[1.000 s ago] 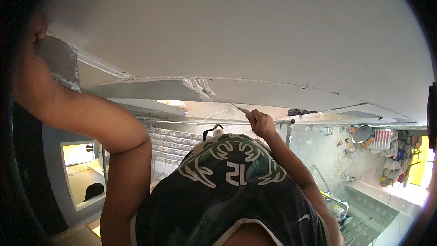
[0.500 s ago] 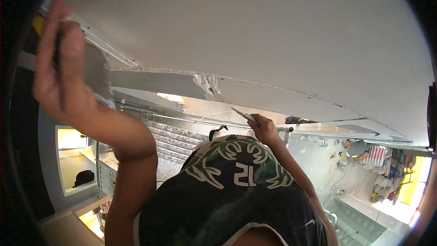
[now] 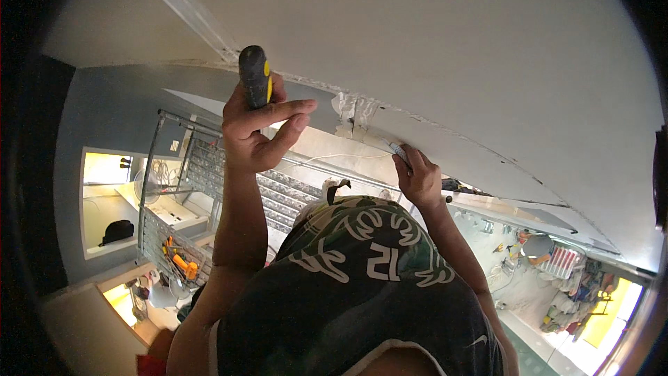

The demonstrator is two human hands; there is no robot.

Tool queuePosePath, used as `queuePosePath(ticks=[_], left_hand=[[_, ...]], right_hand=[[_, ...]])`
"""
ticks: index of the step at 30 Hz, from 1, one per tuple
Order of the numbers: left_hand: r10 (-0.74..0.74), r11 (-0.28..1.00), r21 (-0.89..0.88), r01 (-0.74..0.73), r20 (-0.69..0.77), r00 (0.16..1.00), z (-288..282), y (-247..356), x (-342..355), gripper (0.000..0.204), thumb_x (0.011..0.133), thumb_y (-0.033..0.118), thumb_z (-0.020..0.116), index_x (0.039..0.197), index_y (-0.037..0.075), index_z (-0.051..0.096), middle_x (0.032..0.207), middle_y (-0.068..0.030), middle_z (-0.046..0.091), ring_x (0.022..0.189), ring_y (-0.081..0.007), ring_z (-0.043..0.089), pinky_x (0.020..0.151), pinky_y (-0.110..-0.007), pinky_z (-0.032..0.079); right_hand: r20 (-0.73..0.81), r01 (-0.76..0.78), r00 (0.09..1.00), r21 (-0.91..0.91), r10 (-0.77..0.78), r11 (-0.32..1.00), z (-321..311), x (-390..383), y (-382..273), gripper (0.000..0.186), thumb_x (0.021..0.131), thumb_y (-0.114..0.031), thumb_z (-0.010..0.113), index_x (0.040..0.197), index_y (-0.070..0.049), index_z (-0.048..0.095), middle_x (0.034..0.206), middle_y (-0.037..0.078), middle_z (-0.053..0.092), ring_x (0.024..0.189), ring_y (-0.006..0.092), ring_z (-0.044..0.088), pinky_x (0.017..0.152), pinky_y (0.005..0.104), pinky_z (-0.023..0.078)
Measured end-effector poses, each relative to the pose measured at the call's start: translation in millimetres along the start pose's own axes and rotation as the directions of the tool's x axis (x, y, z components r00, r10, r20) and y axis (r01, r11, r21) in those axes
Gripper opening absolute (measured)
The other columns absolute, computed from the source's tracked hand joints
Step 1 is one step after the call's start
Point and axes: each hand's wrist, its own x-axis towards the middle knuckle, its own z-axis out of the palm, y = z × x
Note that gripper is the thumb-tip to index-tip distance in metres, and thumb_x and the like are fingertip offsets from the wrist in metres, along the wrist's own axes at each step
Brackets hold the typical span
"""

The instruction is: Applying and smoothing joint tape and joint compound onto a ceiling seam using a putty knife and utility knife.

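My left hand (image 3: 257, 132) is raised near the seam between ceiling and wall, its lower fingers wrapped round the black and yellow handle (image 3: 255, 80) of a putty knife. The thumb and a forefinger stretch to the right, and the knife's blade is hidden at this angle. Lower and to the right, my right hand (image 3: 419, 179) grips a slim knife (image 3: 396, 150) with a pale handle, its thin tip pointing up and left toward the wall. Between and above the hands lies a rough patch of whitish filler (image 3: 353, 113) with a dark crack in it.
A pale ceiling panel (image 3: 445, 35) with a ragged seam spans overhead. Below stands a metal scaffold with a slatted platform (image 3: 285, 195) and rails; an orange tool (image 3: 184, 264) lies on its left part. Piled tools and clothes (image 3: 570, 292) sit far right.
My left hand has come down and to the right from the far left, turning the putty knife so its handle faces up. My right hand has moved slightly right with its slim knife.
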Motion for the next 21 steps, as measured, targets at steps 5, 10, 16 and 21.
queuePosePath(ticks=[5,10,16,21], left_hand=[[0.016,0.999,-0.027,-0.018,-0.060,0.998,7,-7,-1,0.025,0.075,0.006,0.079,0.100,0.010,0.081,0.074,-0.0047,0.055,0.070,-0.0148,0.051,0.058,-0.028,0.038],[0.000,0.992,-0.123,-0.010,-0.079,0.997,19,-20,-9,0.026,0.075,0.009,0.079,0.101,0.011,0.081,0.075,-0.0053,0.057,0.069,-0.0143,0.051,0.057,-0.028,0.038],[-0.018,0.995,-0.095,0.011,-0.075,0.997,58,-13,-43,0.023,0.075,0.009,0.078,0.097,0.011,0.081,0.076,-0.0061,0.057,0.069,-0.0167,0.052,0.060,-0.031,0.041],[-0.158,0.978,-0.146,0.147,-0.067,0.985,113,-4,-79,0.009,0.073,0.013,0.081,0.079,0.007,0.078,0.084,-0.0094,0.054,0.074,-0.0219,0.053,0.062,-0.034,0.044]], right_hand=[[-0.011,0.043,0.999,-0.054,-0.044,0.998,18,-6,9,0.021,0.091,-0.010,0.070,0.108,0.001,0.064,0.089,0.020,0.070,0.077,0.0392,0.070,0.065,0.0430,0.056],[-0.069,-0.002,0.998,0.021,0.003,1.000,32,-19,20,0.019,0.090,-0.011,0.071,0.105,-0.002,0.064,0.089,0.019,0.070,0.074,0.0362,0.072,0.060,0.0420,0.056],[-0.036,-0.156,0.986,0.198,0.166,0.968,15,-43,25,0.021,0.087,-0.011,0.075,0.096,-0.002,0.059,0.076,0.015,0.065,0.065,0.0238,0.066,0.059,0.0340,0.051],[0.053,-0.281,0.960,0.261,0.277,0.924,-10,-30,16,0.020,0.085,-0.009,0.075,0.084,-0.003,0.056,0.067,0.012,0.060,0.059,0.0168,0.058,0.057,0.0306,0.047]])
